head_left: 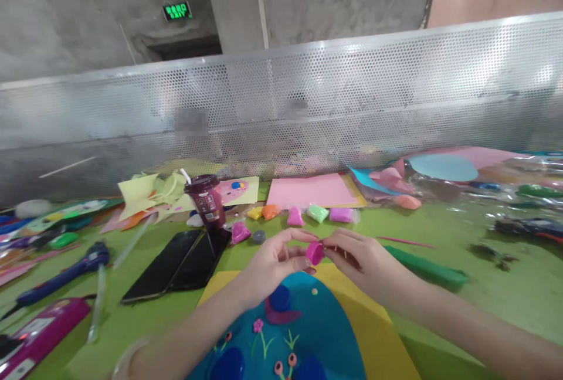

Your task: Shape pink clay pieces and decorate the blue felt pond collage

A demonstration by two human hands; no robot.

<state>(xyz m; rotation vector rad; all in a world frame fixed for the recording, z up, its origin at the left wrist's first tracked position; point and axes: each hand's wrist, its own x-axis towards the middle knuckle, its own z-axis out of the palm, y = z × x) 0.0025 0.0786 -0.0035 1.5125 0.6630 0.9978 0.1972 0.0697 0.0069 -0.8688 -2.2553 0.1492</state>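
Observation:
Just above the craft picture, my left hand [281, 257] pinches a small, hollow, magenta cap [314, 253] between thumb and fingers. The fingertips of my right hand [354, 251] are closed against the cap's right side; thin pale bits show near these fingers, too small to name. Below lies a blue round sheet [328, 321] on a yellow sheet [365, 309]. It bears a pink flower [258, 325], a purple crescent under a dark blue disc [280, 298], green sprigs and eye-like pieces on stalks. Its lower edge is out of view.
Beyond my hands lie bags of coloured clay [317, 213] and a grey cap [259, 237]. To the left are two phones [165, 264], a drink cup [207, 203] and a blue glue gun [65, 274]. A green strip [426, 267] lies right; a perforated metal panel [352, 104] stands behind.

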